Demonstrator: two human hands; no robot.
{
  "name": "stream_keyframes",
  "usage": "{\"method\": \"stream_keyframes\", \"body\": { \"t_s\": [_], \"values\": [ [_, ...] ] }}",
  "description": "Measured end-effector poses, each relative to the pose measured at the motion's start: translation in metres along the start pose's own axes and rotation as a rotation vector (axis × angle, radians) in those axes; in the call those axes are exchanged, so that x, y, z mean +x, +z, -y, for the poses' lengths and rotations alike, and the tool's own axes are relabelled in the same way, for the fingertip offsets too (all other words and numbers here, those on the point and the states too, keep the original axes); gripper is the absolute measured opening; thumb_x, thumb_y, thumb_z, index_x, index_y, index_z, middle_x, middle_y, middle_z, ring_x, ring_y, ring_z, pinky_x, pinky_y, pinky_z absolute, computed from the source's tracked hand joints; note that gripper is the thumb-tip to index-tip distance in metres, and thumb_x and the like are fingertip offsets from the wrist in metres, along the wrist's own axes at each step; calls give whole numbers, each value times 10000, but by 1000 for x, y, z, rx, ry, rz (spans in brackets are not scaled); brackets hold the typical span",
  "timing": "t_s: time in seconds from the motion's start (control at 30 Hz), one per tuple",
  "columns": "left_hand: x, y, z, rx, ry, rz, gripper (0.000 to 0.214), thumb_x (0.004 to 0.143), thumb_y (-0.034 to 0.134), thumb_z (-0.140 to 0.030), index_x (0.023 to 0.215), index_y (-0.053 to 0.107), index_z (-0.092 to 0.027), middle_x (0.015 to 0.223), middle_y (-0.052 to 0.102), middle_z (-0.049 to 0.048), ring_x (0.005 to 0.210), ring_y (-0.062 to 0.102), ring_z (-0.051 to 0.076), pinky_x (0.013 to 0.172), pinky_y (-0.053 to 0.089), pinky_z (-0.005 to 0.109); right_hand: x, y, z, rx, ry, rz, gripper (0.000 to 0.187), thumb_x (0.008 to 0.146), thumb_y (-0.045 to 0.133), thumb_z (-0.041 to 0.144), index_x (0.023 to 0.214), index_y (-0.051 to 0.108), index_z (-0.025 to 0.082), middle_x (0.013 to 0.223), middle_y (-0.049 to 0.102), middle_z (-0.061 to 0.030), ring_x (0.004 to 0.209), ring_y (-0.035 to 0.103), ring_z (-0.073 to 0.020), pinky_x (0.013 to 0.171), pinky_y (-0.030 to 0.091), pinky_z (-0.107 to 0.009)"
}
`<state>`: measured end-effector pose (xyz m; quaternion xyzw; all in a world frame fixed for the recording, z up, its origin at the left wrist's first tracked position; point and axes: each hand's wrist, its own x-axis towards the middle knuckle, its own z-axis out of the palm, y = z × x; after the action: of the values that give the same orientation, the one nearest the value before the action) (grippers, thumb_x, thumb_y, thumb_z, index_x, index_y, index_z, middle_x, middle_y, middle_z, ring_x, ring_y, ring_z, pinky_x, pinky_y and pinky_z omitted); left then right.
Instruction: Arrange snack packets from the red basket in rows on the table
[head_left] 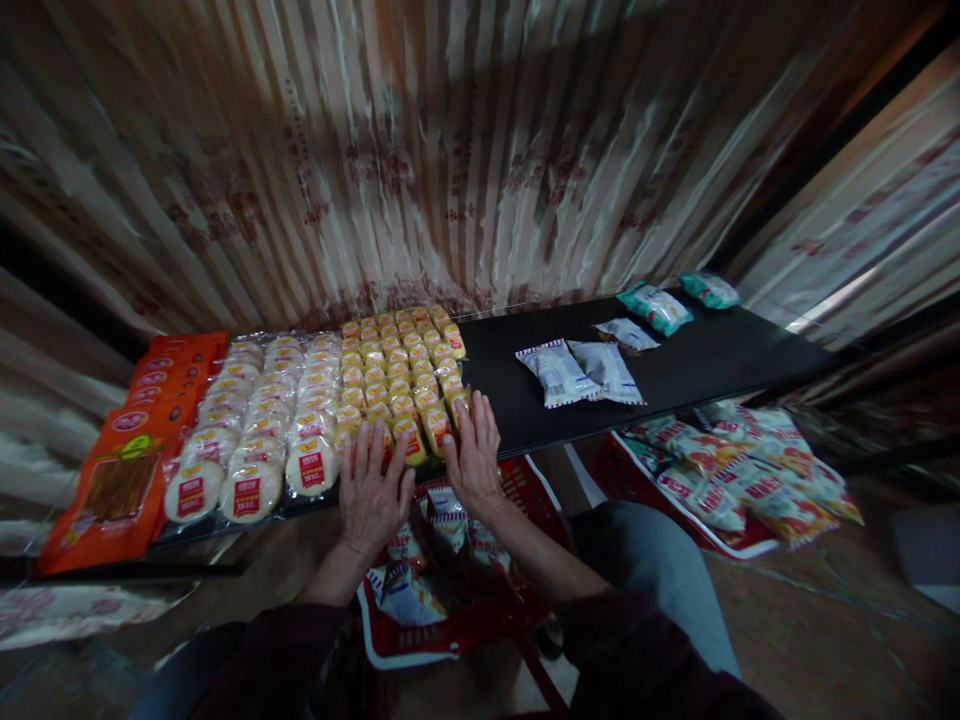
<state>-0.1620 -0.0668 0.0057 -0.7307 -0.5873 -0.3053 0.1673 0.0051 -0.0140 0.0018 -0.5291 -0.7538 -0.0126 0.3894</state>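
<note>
Small yellow-wrapped snacks [397, 370] stand in a tight block of columns on the black shelf [491, 375], the columns running from the front edge back towards the striped curtain [405, 120]. They lie straight ahead of the fingertips: the left hand [375, 495] is at the front left of the block, the right hand [474, 455] at its front right corner, and the two are about equally near. Both hands are palm down with fingers extended and slightly parted, gripping nothing that shows; whether the fingertips press on the wrappers or only hover there, I cannot tell. On the left, columns of clear-wrapped round white crackers [315, 465] hem the block in closely, with overlapping orange packets [124, 460] beyond them. To the right, well apart, lie two pale blue-and-white packets [559, 375], a smaller packet [628, 335] behind them, and two teal bags [655, 307] farther along. Below the forearms sits a red basket [412, 660] holding snack packets [409, 595]; a second red basket [622, 470], heaped with bags [750, 485], stands beyond the right knee [645, 555].
</note>
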Motion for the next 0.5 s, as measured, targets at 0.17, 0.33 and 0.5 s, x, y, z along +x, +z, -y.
{"method": "stream_keyframes", "body": {
  "t_s": [0.17,0.33,0.5],
  "values": [
    [7,2,-27,-21,115,92,568,865,535,-366,1408,418,-246,1536,274,110,1436,191,278,1167,138,504,11,-10,-20,74,-29,63,533,964,315,315,1471,240,168,1574,109,-139,1452,88,-284,1123,246,-549],
    [17,10,-43,-9,144,155,556,892,483,-372,1420,391,-226,1528,302,103,1439,185,259,1165,144,498,20,-13,-36,185,44,108,530,978,270,368,1469,258,167,1550,199,-145,1439,168,-258,1135,251,-535],
    [21,19,-45,3,115,181,551,897,468,-379,1420,387,-227,1527,303,102,1437,193,259,1159,155,501,18,-9,-47,269,43,123,553,977,260,411,1479,239,181,1540,248,-134,1430,214,-237,1145,256,-514]
  ]
}}
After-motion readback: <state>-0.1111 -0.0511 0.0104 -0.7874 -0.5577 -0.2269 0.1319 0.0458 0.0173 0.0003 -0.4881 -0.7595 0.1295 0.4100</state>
